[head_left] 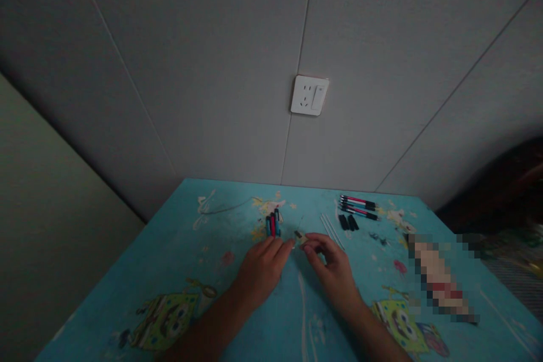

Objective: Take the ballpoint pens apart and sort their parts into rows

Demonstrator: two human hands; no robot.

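Note:
My left hand (263, 261) rests low over the cloth with its fingers together, closed around something too small to make out; a pale tip shows by its fingertips. Just across from it, my right hand (330, 260) pinches with thumb and forefinger. A small dark-and-tan piece (300, 236) shows at those fingertips, its kind unclear. Beyond the left hand lie several blue and red pen barrels (272, 223), side by side. Thin white pen refills (332, 231) lie beyond the right hand, with black rubber pen grips (348, 222) to their right.
Several pens (358, 207) with black grips lie in a row at the back right. A blue cartoon-print cloth (203, 271) covers the table. A pixelated long item (441, 280) lies at the right. The grey wall behind carries a white socket plate (309, 95).

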